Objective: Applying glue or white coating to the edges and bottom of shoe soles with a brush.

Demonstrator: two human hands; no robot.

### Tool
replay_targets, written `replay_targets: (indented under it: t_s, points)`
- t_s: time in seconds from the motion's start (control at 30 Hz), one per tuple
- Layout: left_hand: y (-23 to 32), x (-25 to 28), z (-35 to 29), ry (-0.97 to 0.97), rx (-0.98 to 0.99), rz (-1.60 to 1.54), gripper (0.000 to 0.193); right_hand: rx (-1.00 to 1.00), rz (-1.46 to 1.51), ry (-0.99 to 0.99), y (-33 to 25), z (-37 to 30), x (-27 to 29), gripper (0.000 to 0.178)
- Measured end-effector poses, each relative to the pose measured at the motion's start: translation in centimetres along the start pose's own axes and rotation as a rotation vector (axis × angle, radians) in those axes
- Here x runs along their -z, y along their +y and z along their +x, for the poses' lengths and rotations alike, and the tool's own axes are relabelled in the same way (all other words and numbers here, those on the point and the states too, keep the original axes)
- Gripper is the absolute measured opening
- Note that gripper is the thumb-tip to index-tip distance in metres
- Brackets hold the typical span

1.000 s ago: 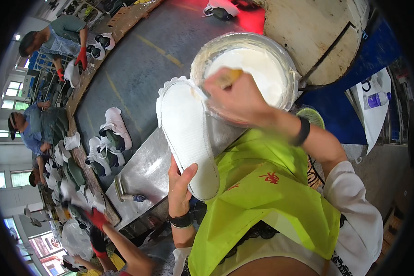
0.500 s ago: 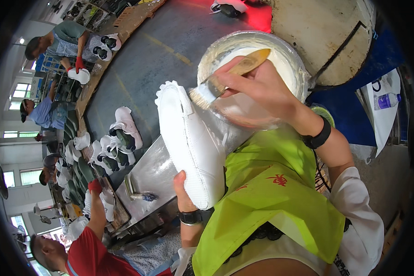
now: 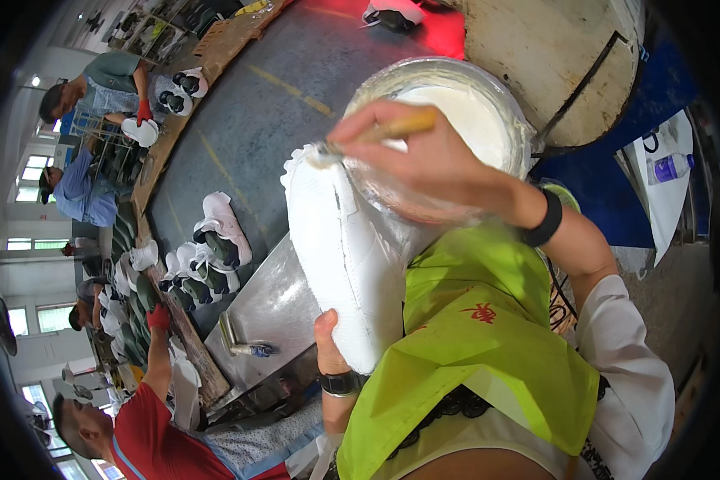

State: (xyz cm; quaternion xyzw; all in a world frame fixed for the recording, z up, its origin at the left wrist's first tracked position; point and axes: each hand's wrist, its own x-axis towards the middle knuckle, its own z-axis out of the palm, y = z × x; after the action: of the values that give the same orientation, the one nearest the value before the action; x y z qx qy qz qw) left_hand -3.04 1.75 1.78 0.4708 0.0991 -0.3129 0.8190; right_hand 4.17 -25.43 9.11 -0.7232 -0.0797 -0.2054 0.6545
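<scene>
Left hand: curled around the lower end of a white, ribbed-soled shoe (image 3: 348, 248); the thumb of the left hand (image 3: 334, 350) shows at its edge, but the other fingers are hidden beneath it.
Right hand: closed in a pinching grip on a flat brush with a yellowish wooden handle (image 3: 408, 124); motion blur softens the fingers of the right hand (image 3: 436, 164).
Bristles: at the shoe's far end, mostly covered by the fingers; how firmly they press cannot be told.
Shoe: held up in front of the lime-green apron (image 3: 488, 328), a seam running down its length; its far side is out of sight.
Tub: a round, plastic-lined tub of white liquid (image 3: 518, 112), its near part screened by the right hand and wrist.
Silver metal plate (image 3: 272, 296): partly behind the shoe.
Red-topped co-worker (image 3: 156, 432): cut off by the lower edge.
</scene>
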Motion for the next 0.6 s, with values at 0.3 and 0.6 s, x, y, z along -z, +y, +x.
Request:
replay_targets:
  t_s: [0.3,0.6]
  points:
    - [8.6,0.3,10.1,0.01,0.07,0.255,0.047,0.026,-0.1,-0.018,0.8,-2.0,2.2,0.015]
    - [17.0,-8.9,41.6,-0.191,0.009,0.57,0.054,-0.446,0.029,0.245,5.0,-1.8,9.9,0.021]
